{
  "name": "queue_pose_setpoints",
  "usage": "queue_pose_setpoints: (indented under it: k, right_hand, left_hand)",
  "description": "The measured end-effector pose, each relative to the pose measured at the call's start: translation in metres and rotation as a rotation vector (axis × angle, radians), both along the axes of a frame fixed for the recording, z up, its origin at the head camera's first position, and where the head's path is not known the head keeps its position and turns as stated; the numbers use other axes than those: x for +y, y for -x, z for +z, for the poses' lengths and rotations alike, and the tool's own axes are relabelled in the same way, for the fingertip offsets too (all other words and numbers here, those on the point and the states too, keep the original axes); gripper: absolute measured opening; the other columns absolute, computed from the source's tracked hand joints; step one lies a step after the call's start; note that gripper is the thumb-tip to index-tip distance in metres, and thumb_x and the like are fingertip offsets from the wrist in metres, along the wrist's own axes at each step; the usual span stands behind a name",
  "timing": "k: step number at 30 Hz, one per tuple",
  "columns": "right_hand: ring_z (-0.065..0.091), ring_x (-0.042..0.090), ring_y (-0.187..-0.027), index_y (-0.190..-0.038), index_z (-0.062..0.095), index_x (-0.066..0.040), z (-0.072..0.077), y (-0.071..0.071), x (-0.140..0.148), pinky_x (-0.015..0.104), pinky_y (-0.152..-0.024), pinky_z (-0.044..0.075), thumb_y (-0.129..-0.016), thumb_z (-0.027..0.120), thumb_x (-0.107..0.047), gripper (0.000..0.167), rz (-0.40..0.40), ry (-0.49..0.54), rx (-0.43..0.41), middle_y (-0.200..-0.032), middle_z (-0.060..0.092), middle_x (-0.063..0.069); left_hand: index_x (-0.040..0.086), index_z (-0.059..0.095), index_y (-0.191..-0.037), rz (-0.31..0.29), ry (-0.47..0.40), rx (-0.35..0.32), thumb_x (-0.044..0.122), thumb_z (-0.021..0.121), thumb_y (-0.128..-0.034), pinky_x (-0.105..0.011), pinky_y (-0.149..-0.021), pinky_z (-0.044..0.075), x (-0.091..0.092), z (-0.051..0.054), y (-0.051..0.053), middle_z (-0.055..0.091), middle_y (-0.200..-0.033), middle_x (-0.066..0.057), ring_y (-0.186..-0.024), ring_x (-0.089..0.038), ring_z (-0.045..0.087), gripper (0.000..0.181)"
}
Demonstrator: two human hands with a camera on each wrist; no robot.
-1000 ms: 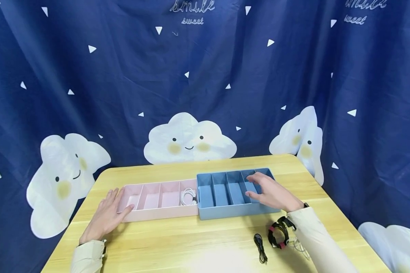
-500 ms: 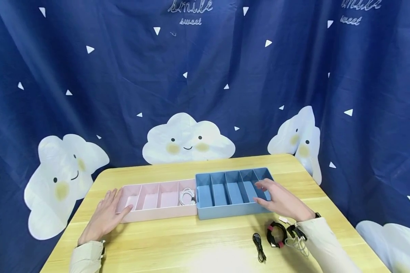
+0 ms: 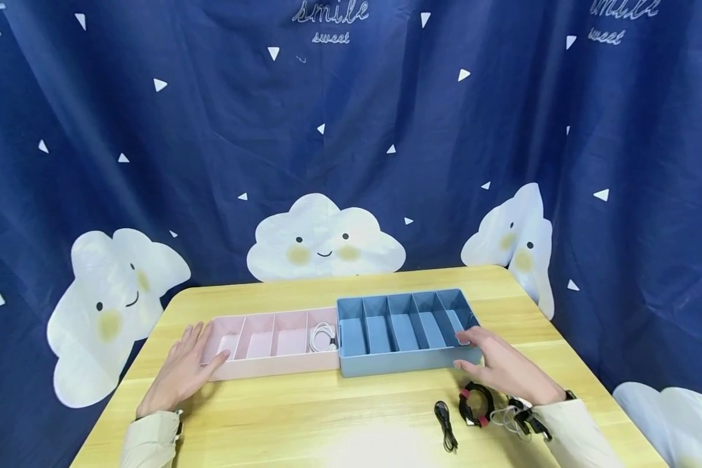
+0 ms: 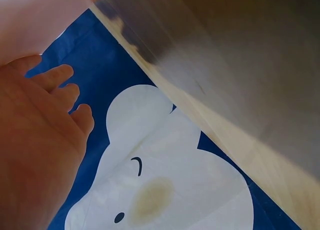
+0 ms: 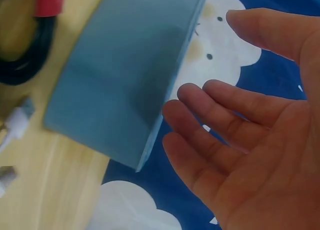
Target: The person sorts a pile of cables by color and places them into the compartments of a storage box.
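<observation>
My left hand [image 3: 178, 374] rests at the left end of a pink divided storage box [image 3: 269, 368], thumb along its front edge. In the pink box's rightmost compartment lies a coiled white cable [image 3: 314, 338]. A blue divided storage box [image 3: 409, 362] abuts it on the right. My right hand [image 3: 509, 367] hovers by the blue box's right front corner, fingers loosely bent and holding nothing. In the right wrist view, the palm [image 5: 270, 165] faces the blue box wall [image 5: 115, 75]; whether the fingertips touch it, I cannot tell.
On the wooden table [image 3: 257, 422] at front right lie a bundled black cable [image 3: 446, 426], a black cable coil with red straps [image 3: 463, 406] and a white cable [image 3: 506, 419] partly behind the right wrist. A blue curtain with clouds [image 3: 327, 247] hangs behind the table.
My right hand has moved from above the blue box's right compartments toward its right front corner, nearer me. My left hand and both boxes stay in place.
</observation>
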State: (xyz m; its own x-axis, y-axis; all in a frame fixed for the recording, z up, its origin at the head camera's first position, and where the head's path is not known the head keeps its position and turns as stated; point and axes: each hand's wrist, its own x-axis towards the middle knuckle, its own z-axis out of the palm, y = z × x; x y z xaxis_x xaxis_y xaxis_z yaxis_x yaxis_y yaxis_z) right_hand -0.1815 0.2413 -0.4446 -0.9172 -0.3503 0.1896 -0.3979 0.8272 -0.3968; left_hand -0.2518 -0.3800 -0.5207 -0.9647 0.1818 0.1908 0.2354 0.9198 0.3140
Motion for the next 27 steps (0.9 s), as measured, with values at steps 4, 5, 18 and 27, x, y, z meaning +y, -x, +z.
queue_pose_setpoints:
  k: [4, 5, 18, 27]
  right_hand:
    - [0.068, 0.025, -0.110, -0.131, 0.065, -0.002, -0.004, -0.006, 0.004, 0.043, -0.091, 0.058, -0.096, 0.074, -0.031, 0.046, -0.007, -0.010, -0.014, -0.124, 0.070, 0.006]
    - [0.068, 0.025, -0.110, -0.131, 0.065, -0.002, -0.005, -0.007, 0.004, 0.043, -0.091, 0.058, -0.096, 0.074, -0.031, 0.046, -0.006, -0.011, -0.017, -0.124, 0.070, 0.007]
    - [0.068, 0.028, -0.115, -0.132, 0.065, -0.001, -0.019, -0.019, 0.009, 0.047, -0.095, 0.058, -0.094, 0.075, -0.037, 0.053, -0.014, -0.038, -0.059, -0.131, 0.068, 0.011]
    - [0.068, 0.030, -0.115, -0.129, 0.065, 0.002, -0.033, -0.027, 0.013, 0.049, -0.095, 0.058, -0.092, 0.078, -0.032, 0.052, 0.008, -0.060, -0.062, -0.131, 0.067, 0.017]
  left_hand:
    - [-0.003, 0.024, -0.162, 0.000, -0.001, -0.003, 0.058, 0.051, -0.1028, -0.076, -0.118, 0.018, 0.001, 0.001, -0.001, 0.022, -0.164, -0.039, -0.154, -0.058, 0.016, 0.089]
    - [-0.003, 0.025, -0.162, 0.001, -0.001, -0.003, 0.058, 0.051, -0.1028, -0.075, -0.118, 0.018, 0.001, 0.001, -0.001, 0.022, -0.164, -0.039, -0.154, -0.058, 0.016, 0.089]
    - [-0.002, 0.024, -0.163, 0.018, -0.003, -0.027, 0.060, 0.050, -0.1022, -0.075, -0.119, 0.017, 0.001, 0.003, -0.002, 0.020, -0.165, -0.038, -0.155, -0.057, 0.013, 0.090]
    - [-0.002, 0.025, -0.162, 0.018, 0.007, -0.014, 0.060, 0.050, -0.1022, -0.074, -0.119, 0.018, 0.001, 0.002, -0.001, 0.022, -0.165, -0.037, -0.155, -0.057, 0.014, 0.090]
